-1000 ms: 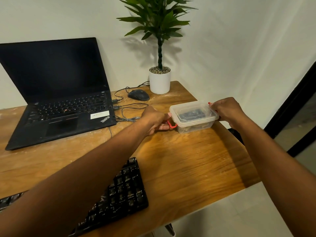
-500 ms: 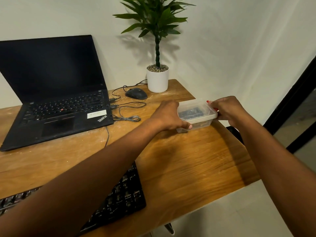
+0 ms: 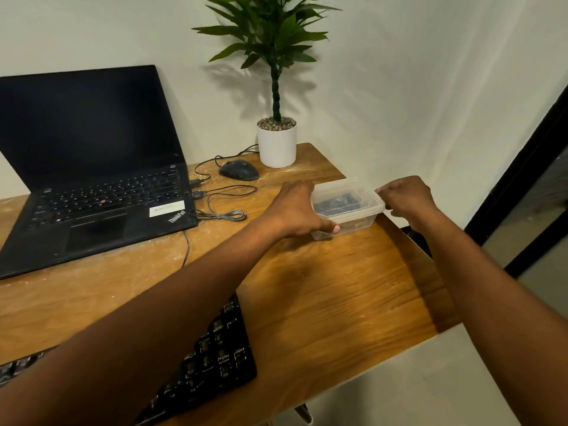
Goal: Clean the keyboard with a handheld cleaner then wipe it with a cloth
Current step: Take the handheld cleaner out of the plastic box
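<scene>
Both hands out at the far right end of the wooden tabletop point(image 3: 322, 287), and this is very early going: the black keyboard with pale key legends point(image 3: 215, 355) lies untouched at the near edge, back toward me under my left forearm, well apart from where I'm working. No cleaning done, no wiping done, and I see no cloth anywhere. The clear plastic lidded box point(image 3: 347, 204) is what I'm on. My left hand point(image 3: 296, 210) wraps its left end, grip pressed together on the wall with the thumb low on the front face, steadying it. My right hand point(image 3: 405, 198) is at the opposite end, fingertips pinching the lid's corner rim; I'd judge I'm about to peel that lid off, and it looks seated for now. Through the cloudy plastic there's a dark lumpy shape between my two grips, probably the handheld cleaner, though I can't tell for sure. The box looks thin, light, slightly flexible, smooth-sided, so it may skid on the grain if I let go. Tabletop is warm-toned, streaked and dusty. Beyond my left grip: a matte black open laptop point(image 3: 92, 179), a dark rounded mouse point(image 3: 239, 170) trailing a thin looped cable, and a leafy plant in a white cylindrical pot point(image 3: 276, 146) with pebbles.
</scene>
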Tool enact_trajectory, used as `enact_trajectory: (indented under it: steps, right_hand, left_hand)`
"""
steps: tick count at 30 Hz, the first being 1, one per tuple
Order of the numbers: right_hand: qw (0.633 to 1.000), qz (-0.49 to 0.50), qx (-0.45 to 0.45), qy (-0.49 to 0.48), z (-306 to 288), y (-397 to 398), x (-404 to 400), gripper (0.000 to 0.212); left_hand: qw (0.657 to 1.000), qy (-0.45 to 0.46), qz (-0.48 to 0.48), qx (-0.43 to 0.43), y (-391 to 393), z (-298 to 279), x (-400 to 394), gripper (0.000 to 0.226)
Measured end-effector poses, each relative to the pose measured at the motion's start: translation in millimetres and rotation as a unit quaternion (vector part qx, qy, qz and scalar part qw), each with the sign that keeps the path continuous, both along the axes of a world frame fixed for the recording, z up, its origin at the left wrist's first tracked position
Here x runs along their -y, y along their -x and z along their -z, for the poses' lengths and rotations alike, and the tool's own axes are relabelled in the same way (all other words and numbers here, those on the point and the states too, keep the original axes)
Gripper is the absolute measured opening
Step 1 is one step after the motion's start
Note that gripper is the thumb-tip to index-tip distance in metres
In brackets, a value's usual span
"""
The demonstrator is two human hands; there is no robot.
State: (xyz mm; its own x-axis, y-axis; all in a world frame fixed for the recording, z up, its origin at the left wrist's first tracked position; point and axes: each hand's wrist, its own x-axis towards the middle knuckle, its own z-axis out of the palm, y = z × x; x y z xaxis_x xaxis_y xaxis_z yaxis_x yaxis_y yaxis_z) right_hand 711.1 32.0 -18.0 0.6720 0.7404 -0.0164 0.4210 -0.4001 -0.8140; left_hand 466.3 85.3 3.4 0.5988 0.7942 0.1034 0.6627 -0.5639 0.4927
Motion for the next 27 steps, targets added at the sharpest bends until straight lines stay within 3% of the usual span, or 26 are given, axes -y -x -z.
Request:
enact_trajectory:
  steps: [4,16,27]
  right_hand:
    - [0.997,-0.024,-0.009,-0.071,-14.2,6.5,6.2,0.016]
    - [0.995,-0.041,0.022,-0.092,-29.7,12.6,16.1,0.012]
    - [0.996,-0.048,0.05,-0.048,-38.3,16.7,97.1,0.008]
  left_hand:
    - [1.0,0.004,-0.005,0.011,-0.1,3.1,-1.0,0.098]
    - [0.999,-0.013,-0.008,0.048,-0.4,-16.2,10.2,0.098]
    - [0.999,0.004,0.023,0.042,6.7,-17.5,88.8,0.11]
